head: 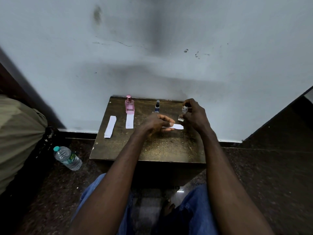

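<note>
A small dark wooden table (160, 150) stands with its far edge against a pale wall (152, 48), and both hands work over its far right part. The left hand (156, 123) pinches a white paper strip (177, 126) between thumb and curled fingers; the strip sticks out to the right, roughly level, with its free end just below a small clear bottle (182, 113). The right hand (194, 114) grips that bottle near the far right corner, its fingers curled round the glass and over the dark cap at the top. The bottle is upright with a slight tilt, and whether its base rests on the table or hangs just above it cannot be told. Along the far edge a pink bottle (130, 106) with a pink cap stands left of the middle, and a dark blue bottle (157, 106) stands between it and the clear one, just behind the left hand. A single white strip (129, 121) lies flat in front of the pink bottle, one end touching its base. Nearer the left edge lies a stack of white strips (110, 127), set apart from the single one. On the dark floor (271, 184) off the near left corner lies a plastic water bottle (68, 158) with a green cap. The person's knees in blue jeans (191, 209) show beneath the forearms.
</note>
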